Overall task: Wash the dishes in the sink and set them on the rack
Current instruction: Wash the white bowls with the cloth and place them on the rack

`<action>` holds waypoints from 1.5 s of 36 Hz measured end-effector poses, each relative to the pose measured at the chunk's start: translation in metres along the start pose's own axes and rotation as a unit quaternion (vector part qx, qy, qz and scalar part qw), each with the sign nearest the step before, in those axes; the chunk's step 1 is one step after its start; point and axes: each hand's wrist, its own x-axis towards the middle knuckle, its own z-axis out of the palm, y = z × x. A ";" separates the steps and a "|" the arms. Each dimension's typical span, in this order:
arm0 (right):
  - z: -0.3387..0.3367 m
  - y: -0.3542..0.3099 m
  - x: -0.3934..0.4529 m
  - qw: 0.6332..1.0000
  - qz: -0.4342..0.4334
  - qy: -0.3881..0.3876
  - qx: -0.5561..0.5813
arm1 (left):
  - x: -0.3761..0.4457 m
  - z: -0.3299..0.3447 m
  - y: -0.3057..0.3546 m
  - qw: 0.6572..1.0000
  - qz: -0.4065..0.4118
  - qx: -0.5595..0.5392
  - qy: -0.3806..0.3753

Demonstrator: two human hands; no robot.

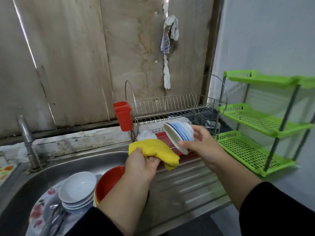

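Note:
My right hand grips a white bowl with blue stripes, tilted on its side above the lower tier of the wire dish rack. My left hand holds a yellow cloth just left of the bowl, over the sink's edge. In the steel sink lie a stack of white bowls, a red bowl, a flower-patterned plate and some cutlery. A white upturned dish sits on the rack's red tray.
A red utensil cup hangs on the rack's left end. The tap stands at the sink's back left. A green three-tier plastic shelf stands right of the rack. The ribbed steel drainboard lies beneath my arms.

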 end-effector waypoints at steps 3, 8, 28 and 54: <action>-0.015 0.011 0.023 0.999 0.002 -0.011 -0.037 | 0.015 0.012 -0.009 1.000 0.002 0.013 0.019; -0.031 0.032 0.061 0.994 -0.016 -0.037 -0.105 | 0.044 0.028 -0.019 0.998 0.035 0.007 0.055; -0.017 0.100 0.188 0.911 -0.118 -0.132 -0.373 | 0.129 0.034 -0.035 0.988 0.102 0.013 0.119; -0.003 0.120 0.214 0.800 -0.160 -0.185 -0.547 | 0.151 0.038 -0.046 0.981 0.078 -0.022 0.174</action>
